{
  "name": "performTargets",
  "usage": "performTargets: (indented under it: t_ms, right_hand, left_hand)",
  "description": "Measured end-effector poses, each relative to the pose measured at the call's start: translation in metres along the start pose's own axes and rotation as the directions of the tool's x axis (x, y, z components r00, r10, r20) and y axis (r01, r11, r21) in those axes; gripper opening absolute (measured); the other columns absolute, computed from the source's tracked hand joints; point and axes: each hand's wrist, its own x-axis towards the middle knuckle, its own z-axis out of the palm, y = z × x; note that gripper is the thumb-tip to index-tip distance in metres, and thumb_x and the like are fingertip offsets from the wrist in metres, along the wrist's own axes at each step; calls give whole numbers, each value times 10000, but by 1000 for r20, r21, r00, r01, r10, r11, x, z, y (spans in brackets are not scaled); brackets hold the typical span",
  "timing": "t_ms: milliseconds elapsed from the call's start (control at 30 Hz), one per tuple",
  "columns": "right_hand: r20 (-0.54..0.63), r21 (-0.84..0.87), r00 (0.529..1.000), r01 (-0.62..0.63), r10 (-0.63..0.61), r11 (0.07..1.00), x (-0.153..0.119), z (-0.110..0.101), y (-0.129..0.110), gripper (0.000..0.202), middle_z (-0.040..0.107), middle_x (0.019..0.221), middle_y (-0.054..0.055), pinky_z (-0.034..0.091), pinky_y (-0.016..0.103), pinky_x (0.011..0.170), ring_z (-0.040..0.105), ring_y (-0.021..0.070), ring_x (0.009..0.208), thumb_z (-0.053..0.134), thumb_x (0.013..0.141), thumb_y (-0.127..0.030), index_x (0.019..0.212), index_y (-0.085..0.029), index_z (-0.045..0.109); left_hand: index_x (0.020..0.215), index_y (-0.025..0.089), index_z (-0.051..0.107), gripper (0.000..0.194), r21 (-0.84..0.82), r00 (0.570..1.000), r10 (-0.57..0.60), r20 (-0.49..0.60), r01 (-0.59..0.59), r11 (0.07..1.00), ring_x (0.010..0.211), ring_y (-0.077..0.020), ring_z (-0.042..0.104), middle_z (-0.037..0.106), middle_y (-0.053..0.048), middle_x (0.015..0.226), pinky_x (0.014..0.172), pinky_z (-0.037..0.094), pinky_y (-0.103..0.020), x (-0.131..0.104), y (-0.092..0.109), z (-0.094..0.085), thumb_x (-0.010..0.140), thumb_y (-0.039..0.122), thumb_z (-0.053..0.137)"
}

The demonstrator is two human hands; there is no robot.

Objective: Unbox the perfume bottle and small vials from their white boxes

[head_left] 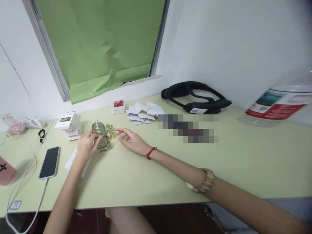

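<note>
My left hand [87, 145] is at the near left side of a clear glass jar [103, 143]. Its thumb and fingers are pinched together over the jar, and what they hold is too small to make out. Directly behind stands a rounded clear glass piece with a knob, like a lid [97, 125]. Several small yellow-green, shiny pieces [111, 134] cluster to the right of the glass. My right hand [131, 140], a red cord at its wrist, hovers just right of them with its fingers apart and nothing in it. Under my left wrist lies a white box [85, 167].
Stacked white boxes [67, 121] stand at left, near a charging phone [49, 162] and its cable. Behind are a small box with a pink picture [118, 106], unfolded white cartons [143, 112] and a black headset [195, 97]. A large plastic bottle [275, 104] stands right.
</note>
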Motion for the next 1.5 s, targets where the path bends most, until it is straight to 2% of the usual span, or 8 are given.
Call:
performTargets:
  t_ms: [233, 433, 567, 833, 933, 1267, 1400, 1500]
  right_hand:
    - [-9, 54, 999, 44, -43, 998, -2, 2, -9, 327, 635, 978, 65, 511, 283, 730, 600, 141, 812, 488, 783, -202, 1102, -190, 564]
    - [-76, 110, 994, 88, -80, 990, -4, 1, -23, 282, 653, 906, 53, 494, 276, 718, 600, 146, 805, 507, 829, -355, 1031, -185, 608]
    - [-61, 167, 996, 75, -66, 983, -6, 0, -29, 292, 673, 858, 46, 489, 272, 678, 601, 144, 764, 542, 816, -408, 959, -177, 649]
    - [20, 187, 996, 76, -82, 979, -11, 1, -34, 299, 706, 818, 55, 490, 245, 562, 596, 128, 638, 630, 745, -419, 902, -181, 721]
    - [30, 148, 997, 70, -75, 986, -12, 2, -34, 282, 707, 806, 54, 461, 223, 490, 596, 122, 618, 621, 755, -412, 887, -189, 733]
    - [42, 135, 996, 76, -82, 988, -12, 8, -29, 306, 706, 811, 59, 468, 209, 457, 601, 117, 583, 630, 736, -400, 923, -176, 720]
    - [-10, 119, 995, 105, -104, 987, -10, 7, -31, 237, 688, 892, 59, 480, 212, 474, 596, 102, 566, 587, 761, -357, 896, -190, 686]
    - [-83, 85, 992, 106, -99, 991, -8, 6, -28, 226, 666, 942, 64, 495, 234, 509, 586, 98, 553, 587, 764, -341, 924, -198, 658]
  left_hand:
    - [954, 184, 630, 305, -135, 988, -115, -100, 101, 986, 834, -135, 600, 639, -56, 932, 715, 431, -249, 3, 4, -6, 951, 362, 382]
    - [857, 182, 646, 295, -34, 985, 43, -164, -49, 998, 802, -143, 594, 633, -65, 901, 697, 430, -262, 2, 8, -7, 917, 400, 457]
    - [857, 199, 643, 269, 49, 977, 173, -122, -168, 985, 816, -153, 595, 639, -57, 906, 690, 416, -273, 0, 17, -5, 901, 414, 489]
    - [932, 195, 632, 259, 21, 957, 284, 58, -286, 958, 876, -167, 593, 630, -70, 964, 693, 421, -291, -1, 27, 7, 946, 326, 409]
    - [912, 186, 626, 282, 26, 954, 286, 91, -289, 957, 863, -172, 584, 625, -72, 951, 680, 419, -296, -1, 29, 8, 950, 340, 393]
    - [935, 182, 610, 227, 46, 945, 304, 122, -311, 949, 872, -169, 567, 615, -62, 941, 690, 409, -293, -3, 27, 11, 944, 284, 408]
    - [1053, 205, 587, 207, 18, 961, 249, 116, -253, 967, 955, -189, 554, 602, -70, 999, 748, 427, -304, -3, 27, 12, 924, 295, 452]
    - [1162, 235, 523, 299, 17, 985, 144, 95, -147, 989, 1033, -216, 527, 570, -78, 1092, 809, 433, -325, -3, 25, 9, 875, 315, 540]
